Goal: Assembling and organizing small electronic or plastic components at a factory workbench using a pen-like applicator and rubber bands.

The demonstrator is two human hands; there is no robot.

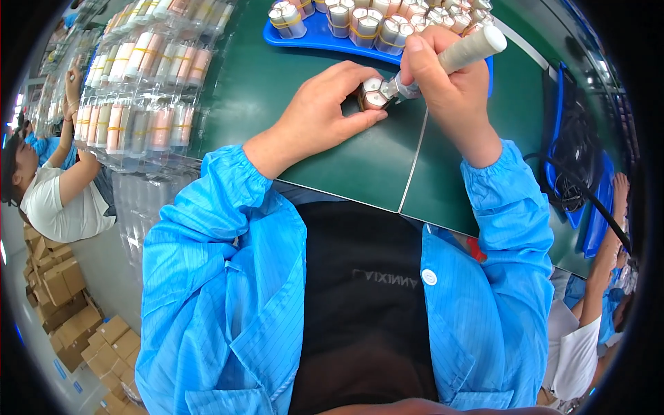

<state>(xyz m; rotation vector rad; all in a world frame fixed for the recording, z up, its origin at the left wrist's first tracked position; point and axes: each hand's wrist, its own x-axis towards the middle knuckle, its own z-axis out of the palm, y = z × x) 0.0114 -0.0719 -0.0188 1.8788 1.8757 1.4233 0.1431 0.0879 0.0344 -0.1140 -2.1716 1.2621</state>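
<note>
My left hand (325,111) rests on the green table mat (360,166) and grips a small bundle of silvery cylinders (372,93) held together by a band. My right hand (446,83) is closed around a tape-wrapped, pale handled tool (470,47), whose metal tip touches the top of the bundle. Both forearms wear bright blue sleeves. Just beyond the hands, a blue tray (311,36) holds several more banded bundles of the same cylinders.
Clear plastic racks (138,83) filled with pink and white cylinders stand at the left. A blue bin with black cables (574,159) sits at the right. One person sits at the left (55,187), another at the right (595,311). Cardboard boxes (76,318) lie on the floor.
</note>
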